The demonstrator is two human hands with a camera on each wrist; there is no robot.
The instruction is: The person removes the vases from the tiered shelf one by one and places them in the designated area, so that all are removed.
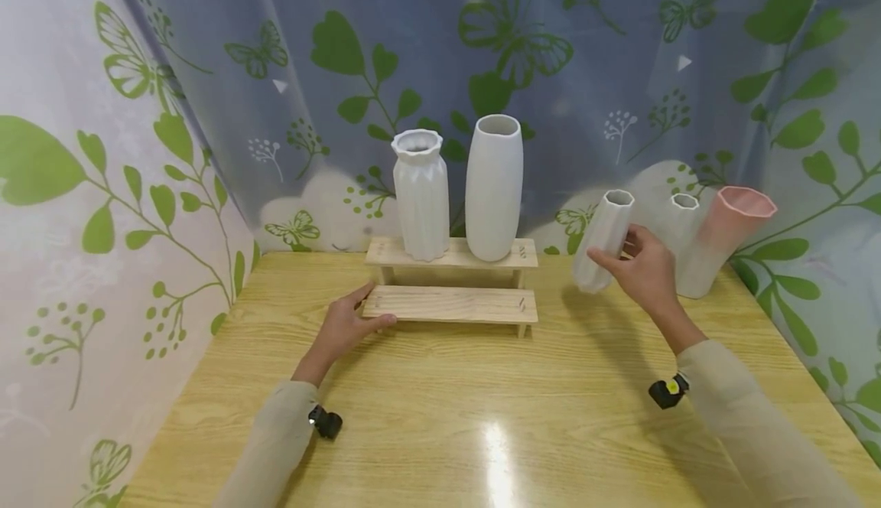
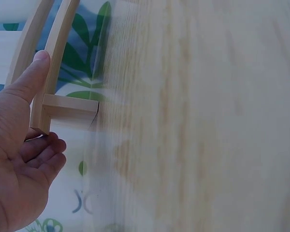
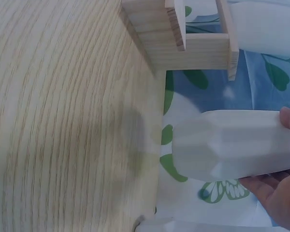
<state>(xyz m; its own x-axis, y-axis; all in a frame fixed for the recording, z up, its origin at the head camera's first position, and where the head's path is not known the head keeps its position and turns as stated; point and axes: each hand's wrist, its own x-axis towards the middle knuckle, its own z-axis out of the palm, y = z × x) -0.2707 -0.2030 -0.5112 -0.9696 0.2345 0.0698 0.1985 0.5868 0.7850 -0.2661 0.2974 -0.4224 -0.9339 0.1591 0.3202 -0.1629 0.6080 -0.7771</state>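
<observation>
My right hand (image 1: 645, 269) grips a slim white faceted vase (image 1: 600, 244), tilted and held off the table right of the two-tier wooden stand (image 1: 450, 304). In the right wrist view the base of this vase (image 3: 232, 145) hangs apart from the tabletop. The left hand (image 1: 347, 324) holds the left end of the stand's lower step, thumb in front; the left wrist view shows the thumb and curled fingers about the board's end (image 2: 41, 113). On the upper step stand a white vase with a scalloped rim (image 1: 421, 198) and a taller smooth white vase (image 1: 494, 187).
Right of my right hand stand a pink-and-white vase (image 1: 729, 236) and, partly hidden, another white vase (image 1: 684, 225). A patterned curtain (image 1: 427, 49) hangs behind the wooden table (image 1: 440, 408). Small black cameras sit on both wrists.
</observation>
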